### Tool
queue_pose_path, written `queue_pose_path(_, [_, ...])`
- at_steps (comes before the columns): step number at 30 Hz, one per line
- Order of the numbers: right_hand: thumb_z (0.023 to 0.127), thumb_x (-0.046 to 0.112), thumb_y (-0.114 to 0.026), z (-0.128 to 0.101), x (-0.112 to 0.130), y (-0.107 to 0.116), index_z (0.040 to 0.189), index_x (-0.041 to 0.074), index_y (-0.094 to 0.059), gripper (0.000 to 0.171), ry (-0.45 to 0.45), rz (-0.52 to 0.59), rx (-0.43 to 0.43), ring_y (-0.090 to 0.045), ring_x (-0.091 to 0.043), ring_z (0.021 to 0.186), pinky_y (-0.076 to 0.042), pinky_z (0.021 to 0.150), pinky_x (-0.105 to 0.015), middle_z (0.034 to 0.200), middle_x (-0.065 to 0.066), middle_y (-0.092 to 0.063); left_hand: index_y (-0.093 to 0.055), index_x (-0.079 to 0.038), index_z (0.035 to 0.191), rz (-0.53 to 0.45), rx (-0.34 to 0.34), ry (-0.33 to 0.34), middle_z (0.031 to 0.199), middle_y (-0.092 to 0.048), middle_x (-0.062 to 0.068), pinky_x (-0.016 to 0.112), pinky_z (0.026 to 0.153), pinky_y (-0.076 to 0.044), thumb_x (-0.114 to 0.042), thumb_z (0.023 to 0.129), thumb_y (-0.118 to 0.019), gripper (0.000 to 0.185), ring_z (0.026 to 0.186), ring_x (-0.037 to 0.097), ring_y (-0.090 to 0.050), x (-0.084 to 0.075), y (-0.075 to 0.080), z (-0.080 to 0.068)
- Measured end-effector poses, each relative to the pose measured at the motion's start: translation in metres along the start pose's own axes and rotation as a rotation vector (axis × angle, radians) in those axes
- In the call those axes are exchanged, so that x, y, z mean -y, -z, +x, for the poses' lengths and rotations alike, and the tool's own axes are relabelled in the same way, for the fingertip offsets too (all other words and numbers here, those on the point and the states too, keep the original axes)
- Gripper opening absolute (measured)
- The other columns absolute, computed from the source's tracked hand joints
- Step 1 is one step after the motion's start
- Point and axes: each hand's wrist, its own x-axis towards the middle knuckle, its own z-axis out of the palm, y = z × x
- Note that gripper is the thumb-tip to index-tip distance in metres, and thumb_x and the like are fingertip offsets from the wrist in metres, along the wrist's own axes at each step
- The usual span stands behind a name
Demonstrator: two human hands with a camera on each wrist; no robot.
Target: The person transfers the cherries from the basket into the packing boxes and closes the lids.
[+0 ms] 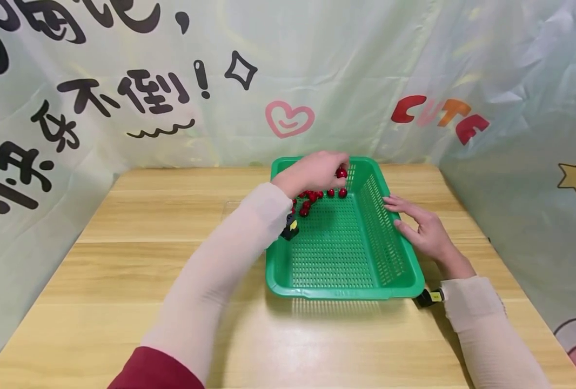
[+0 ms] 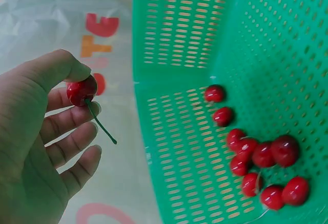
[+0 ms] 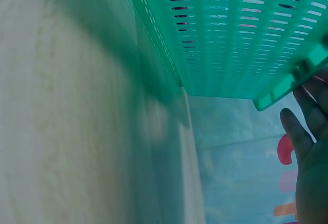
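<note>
Pale printed backdrop cloth hangs behind and to both sides of a wooden desk [image 1: 122,259]. Green perforated basket [image 1: 336,254] sits on the desk, long axis running away from the person, short end toward the near edge. Right hand [image 1: 426,229] rests flat against the basket's right outer wall, fingers straight and slightly spread, gripping nothing. Left hand [image 1: 314,170] hovers over the basket's far end; thumb and forefinger clamp a single cherry [image 2: 81,90], other fingers loosely curled beneath. Held cherry sits above the basket's far rim; its stem [image 2: 100,124] is the long axis, pointing away from the thumb and down past the fingers [image 2: 72,144]. Loose cherries [image 2: 259,157] cluster on the basket floor near the far left corner. Small black-and-yellow object [image 1: 289,229] lies just outside the basket's left wall.

Risks, as judged: the pinch is on a smooth round fruit, so it may slip and roll outside the basket's far rim. The stem could snag a slot. The right hand only presses, so a left-arm bump might slide the basket.
</note>
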Motion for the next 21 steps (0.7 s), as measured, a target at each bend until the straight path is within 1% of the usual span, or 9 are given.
queue_pose_path(2, [0.087, -0.004, -0.064, 0.001, 0.001, 0.000, 0.125, 0.000, -0.063, 0.039, 0.001, -0.006, 0.006, -0.043, -0.022, 0.135, -0.029, 0.108, -0.020, 0.135, -0.018, -0.056, -0.050, -0.016, 0.125, -0.008, -0.013, -0.006, 0.106, -0.056, -0.005, 0.026, 0.079, -0.043, -0.029, 0.096, -0.055, 0.032, 0.083, 0.012, -0.053, 0.001, 0.006, -0.006])
queue_pose_path(5, [0.086, -0.006, -0.065, 0.001, 0.001, 0.001, 0.124, -0.001, -0.063, 0.039, -0.005, -0.018, 0.016, -0.042, -0.019, 0.136, -0.028, 0.108, -0.018, 0.135, -0.019, -0.056, -0.052, -0.015, 0.119, -0.004, -0.043, -0.023, 0.101, -0.056, -0.004, 0.027, 0.077, -0.042, -0.027, 0.096, -0.055, 0.026, 0.083, 0.014, -0.052, 0.003, 0.013, -0.015])
queue_pose_path(9, [0.086, -0.007, -0.065, 0.001, 0.001, 0.002, 0.126, 0.001, -0.062, 0.041, -0.026, -0.031, 0.025, -0.041, -0.017, 0.136, -0.027, 0.107, -0.017, 0.136, -0.017, -0.056, -0.052, -0.014, 0.114, 0.006, -0.062, -0.034, 0.097, -0.056, -0.001, 0.029, 0.077, -0.042, -0.025, 0.095, -0.056, 0.022, 0.083, 0.015, -0.050, 0.003, 0.022, -0.028])
queue_pose_path(12, [0.086, -0.007, -0.065, 0.002, 0.002, 0.003, 0.128, 0.002, -0.062, 0.043, -0.042, -0.031, 0.030, -0.040, -0.016, 0.137, -0.027, 0.107, -0.017, 0.137, -0.015, -0.055, -0.053, -0.013, 0.113, 0.015, -0.067, -0.036, 0.098, -0.056, 0.000, 0.029, 0.077, -0.042, -0.024, 0.095, -0.057, 0.022, 0.083, 0.016, -0.049, 0.002, 0.027, -0.037])
queue_pose_path(15, [0.086, -0.007, -0.064, 0.002, 0.002, 0.003, 0.128, 0.002, -0.062, 0.043, -0.046, -0.024, 0.029, -0.040, -0.016, 0.137, -0.027, 0.108, -0.018, 0.137, -0.015, -0.055, -0.053, -0.012, 0.111, 0.022, -0.083, -0.046, 0.099, -0.057, 0.002, 0.029, 0.077, -0.042, -0.024, 0.095, -0.057, 0.020, 0.083, 0.017, -0.050, 0.003, 0.030, -0.046])
queue_pose_path(21, [0.087, -0.006, -0.064, 0.001, 0.003, 0.003, 0.129, 0.003, -0.061, 0.044, -0.066, -0.020, 0.037, -0.039, -0.014, 0.137, -0.027, 0.108, -0.018, 0.138, -0.014, -0.055, -0.054, -0.012, 0.106, 0.028, -0.128, -0.064, 0.098, -0.057, -0.001, 0.031, 0.081, -0.043, -0.024, 0.094, -0.059, 0.018, 0.088, 0.017, -0.052, 0.009, 0.032, -0.064])
